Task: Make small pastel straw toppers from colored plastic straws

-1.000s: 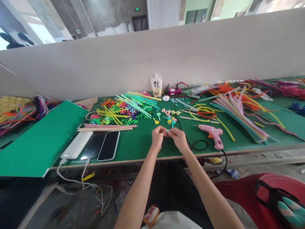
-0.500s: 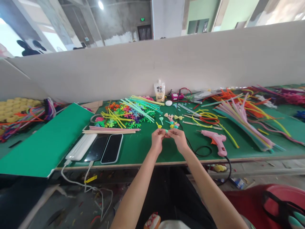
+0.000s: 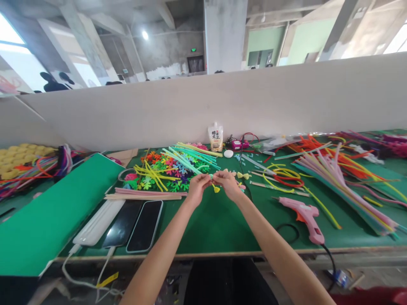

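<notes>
My left hand [image 3: 197, 189] and my right hand [image 3: 228, 184] meet over the middle of the table, each with fingers pinched together. Between their fingertips sits a small mint-green fuzzy piece [image 3: 211, 176], mostly covered, that looks like pipe cleaner. Just below the fingertips lies a small yellow shaped piece [image 3: 216, 189]. A pale yellow bow-like piece [image 3: 243, 176] rests to the right of my right hand, which hides part of a cluster of other small coloured pieces.
Left of my hands lie colourful snowflake-shaped pieces [image 3: 181, 184], a phone [image 3: 145, 226] and a white power bank [image 3: 99, 223]. On the right are a pink glue gun [image 3: 303, 216] with a black cord and a bundle of pastel pipe cleaners [image 3: 349, 190]. A pouch [image 3: 216, 137] stands behind.
The view has tilted up, so the table sits lower in the picture. Both hands have moved forward over the small pieces, still pinching the mint-green piece.
</notes>
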Action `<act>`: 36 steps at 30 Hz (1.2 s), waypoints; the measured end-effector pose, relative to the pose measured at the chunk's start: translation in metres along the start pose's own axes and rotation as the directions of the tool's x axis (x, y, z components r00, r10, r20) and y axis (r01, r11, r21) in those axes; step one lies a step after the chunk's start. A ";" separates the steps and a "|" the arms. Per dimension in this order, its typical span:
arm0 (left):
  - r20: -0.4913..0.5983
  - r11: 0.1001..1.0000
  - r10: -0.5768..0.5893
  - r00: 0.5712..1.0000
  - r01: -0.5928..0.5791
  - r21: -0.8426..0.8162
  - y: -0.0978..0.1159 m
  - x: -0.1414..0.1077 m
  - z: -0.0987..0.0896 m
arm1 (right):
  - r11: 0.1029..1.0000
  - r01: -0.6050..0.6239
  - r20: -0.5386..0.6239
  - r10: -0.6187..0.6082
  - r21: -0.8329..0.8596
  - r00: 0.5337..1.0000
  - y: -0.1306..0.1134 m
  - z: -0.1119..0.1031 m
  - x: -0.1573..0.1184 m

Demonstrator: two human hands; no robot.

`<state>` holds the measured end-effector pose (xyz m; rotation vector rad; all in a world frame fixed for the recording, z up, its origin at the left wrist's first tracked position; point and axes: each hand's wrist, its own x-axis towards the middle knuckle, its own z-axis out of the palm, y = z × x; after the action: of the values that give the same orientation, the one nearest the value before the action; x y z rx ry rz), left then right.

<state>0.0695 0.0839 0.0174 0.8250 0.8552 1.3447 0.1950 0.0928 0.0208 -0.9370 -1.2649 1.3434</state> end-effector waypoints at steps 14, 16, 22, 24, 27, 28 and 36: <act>0.007 0.999 -0.041 0.999 0.041 -0.026 -0.013 0.002 -0.012 | 0.925 0.180 -0.190 -0.254 -0.335 0.948 0.020 0.007 -0.002; 0.007 1.000 -0.026 1.000 0.026 -0.002 -0.013 0.001 -0.013 | 0.840 0.253 -0.117 -0.348 -0.479 0.930 0.020 0.008 -0.004; 0.014 0.996 0.028 1.000 -0.029 0.082 -0.012 0.001 -0.017 | 0.764 0.291 -0.030 -0.375 -0.577 0.926 0.024 0.012 -0.008; 0.020 0.992 0.045 0.999 -0.047 0.118 -0.012 0.002 -0.018 | 0.753 0.296 -0.020 -0.380 -0.588 0.925 0.025 0.012 -0.007; 0.039 0.982 0.067 0.997 -0.072 0.177 -0.013 0.003 -0.021 | 0.738 0.307 -0.007 -0.389 -0.601 0.921 0.025 0.011 -0.006; 0.048 0.978 0.072 0.996 -0.080 0.195 -0.013 0.004 -0.023 | 0.734 0.310 -0.002 -0.390 -0.604 0.921 0.024 0.011 -0.006; 0.127 0.952 0.082 0.988 -0.115 0.283 -0.014 0.006 -0.031 | 0.735 0.323 0.018 -0.390 -0.596 0.921 0.021 0.012 -0.008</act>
<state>0.0486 0.0893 -0.0093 1.1757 0.9437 1.2610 0.1815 0.0843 0.0013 -1.0913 -1.7203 0.5771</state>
